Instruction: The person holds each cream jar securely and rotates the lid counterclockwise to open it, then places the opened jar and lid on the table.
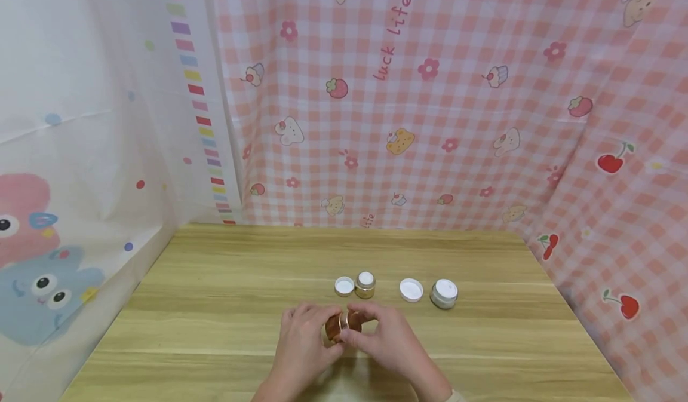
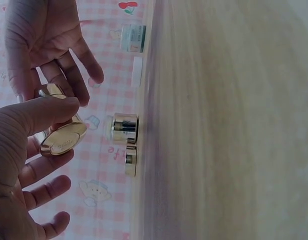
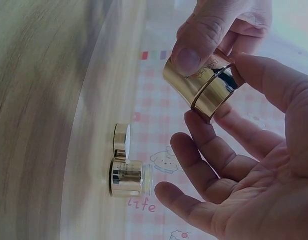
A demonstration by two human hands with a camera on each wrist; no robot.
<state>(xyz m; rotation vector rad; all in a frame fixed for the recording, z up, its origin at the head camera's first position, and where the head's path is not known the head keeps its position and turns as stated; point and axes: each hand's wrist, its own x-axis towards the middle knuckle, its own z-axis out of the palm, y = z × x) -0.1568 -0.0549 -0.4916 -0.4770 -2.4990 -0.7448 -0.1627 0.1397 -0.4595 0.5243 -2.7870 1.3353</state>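
A shiny gold jar point(image 3: 182, 86) with lettering on its side is tilted between both hands above the table, in the middle of the head view. My left hand point(image 1: 303, 339) holds the lettered part, thumb across it. With thumb and fingertips, my right hand point(image 1: 391, 337) pinches the gold lid end point(image 3: 218, 95), past a ring-like seam. The left wrist view shows a round gold end face point(image 2: 64, 138) under the left thumb. Behind the hands, an uncovered small gold jar point(image 1: 365, 288) stands upright beside its upturned lid point(image 1: 344, 286).
Farther right on the wooden table point(image 1: 226, 294) stands a pale green jar point(image 1: 444, 297) with a white top surface. A white lid point(image 1: 411, 290) lies inside up to its left. A pink checked curtain point(image 1: 376, 109) hangs behind, and a white patterned one point(image 1: 107, 121) at left.
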